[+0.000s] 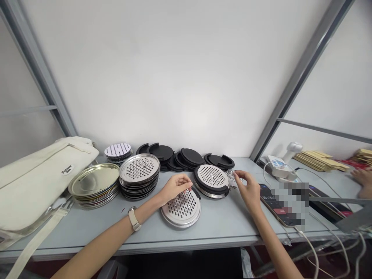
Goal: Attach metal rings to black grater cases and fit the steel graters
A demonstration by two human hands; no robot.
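My left hand (pixel 178 187) is over the upper left of a perforated metal disc (pixel 181 209) near the table's front, fingers curled together; what they pinch, if anything, is too small to name. A short black strip shows at that disc's upper right edge. My right hand (pixel 247 188) has thumb and index finger close together beside a pile of small shiny pieces (pixel 231 176); anything between the fingertips cannot be made out. Between the hands lies another perforated disc (pixel 213 176) with a black rim piece around its front.
Stacked perforated discs (pixel 139 168), gold lids (pixel 94 180), and a white bag (pixel 43 178) stand left. Black round holders (pixel 190 157) line the wall. Rightward are a phone (pixel 279 205), cables, a white box (pixel 278 164), yellow pieces (pixel 316 159) and another person's hand (pixel 363 178).
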